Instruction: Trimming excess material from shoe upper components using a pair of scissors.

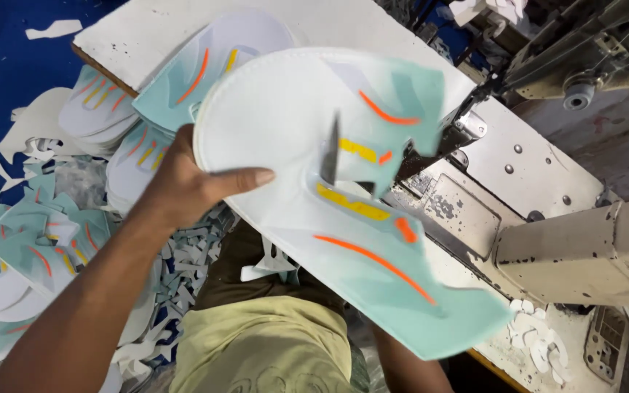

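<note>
My left hand (191, 182) grips the curved white edge of a flat shoe upper piece (285, 116), thumb on top, and holds it up tilted in front of me. The piece is white and mint green with orange and yellow stripes. A dark pointed blade (329, 154) pokes through the slot in its middle. My right forearm (405, 364) rises from below and goes behind the piece, which hides my right hand. A second, similar piece (212, 65) lies just behind the held one.
A beige sewing machine (576, 247) stands at the right, its needle area (467, 127) close to the piece's far edge. Stacks of similar pieces (30, 255) lie at the left on a blue surface. White offcuts (183, 255) are scattered below, and more (540, 342) lie by the machine.
</note>
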